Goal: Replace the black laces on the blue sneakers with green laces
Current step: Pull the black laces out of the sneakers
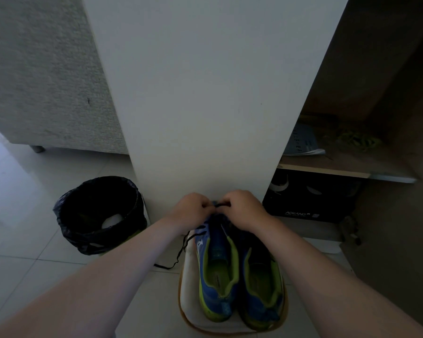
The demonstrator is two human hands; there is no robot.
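Blue sneakers (217, 272) heel-first on pale mat (188, 291), toes toward cabinet (205, 118). My left hand (189, 211) and right hand (244, 208) both curled at toe end, pinching black lace (222, 205) between fingertips. Lace thin, limp, light; grip near eyelet. Green laces (359, 140) probably that tangle on shelf (340, 165).

The pale tiled floor (22, 215) carries a flat white pad with a tan edge (189, 289). The pair of blue sneakers with lime-green linings (215, 242) stands side by side on the pad. A black lace (181, 250) trails off the pad onto the tile. Further left, a round bin lined with a black bag (100, 215) stands on the floor.
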